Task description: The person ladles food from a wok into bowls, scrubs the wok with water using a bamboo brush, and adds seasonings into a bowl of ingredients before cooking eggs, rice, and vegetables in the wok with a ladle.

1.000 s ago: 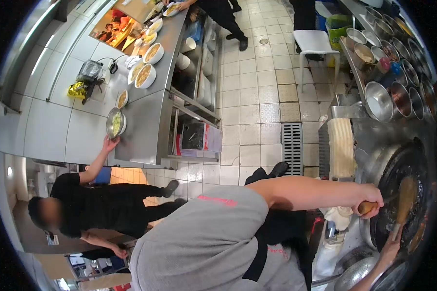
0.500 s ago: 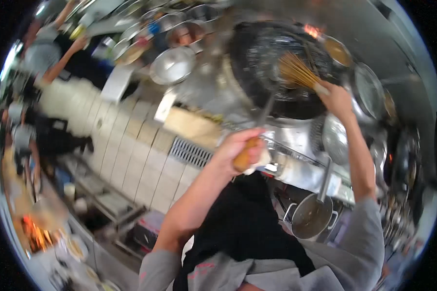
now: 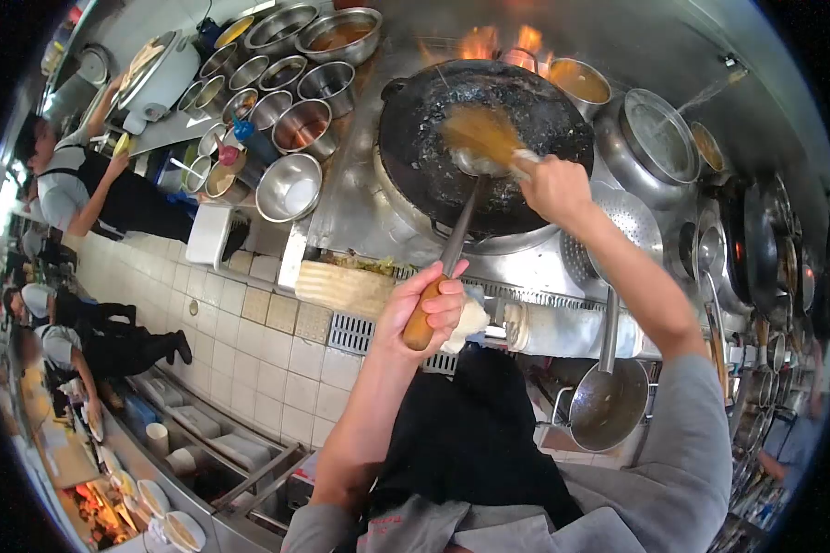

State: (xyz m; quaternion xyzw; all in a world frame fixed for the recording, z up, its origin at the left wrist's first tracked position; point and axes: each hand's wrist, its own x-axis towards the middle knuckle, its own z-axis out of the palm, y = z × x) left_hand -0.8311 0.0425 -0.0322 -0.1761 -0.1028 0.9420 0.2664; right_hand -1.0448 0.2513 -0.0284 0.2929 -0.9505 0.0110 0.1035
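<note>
My left hand (image 3: 422,309) is closed around the wooden handle of a metal ladle (image 3: 458,232), whose bowl rests low in a large black wok (image 3: 413,134). In my right hand (image 3: 563,192) is a bamboo wok brush (image 3: 481,132), gripped at its bound end. Its bristles are smeared by motion and lie over the ladle's bowl, partly hiding it. The wok's inside looks wet, with bubbly patches. Orange flames (image 3: 503,44) rise behind its far rim.
Steel bowls (image 3: 306,127) crowd the counter on the left. A perforated strainer (image 3: 625,226) and a lidded pot (image 3: 659,138) stand right of the wok. Below the stove edge hangs a pan (image 3: 609,405). Co-workers (image 3: 92,180) are at the far left.
The view has turned, so the wok sits further left and the picture is sharper. The brush has moved onto the ladle's bowl. Flames behind the wok show larger.
</note>
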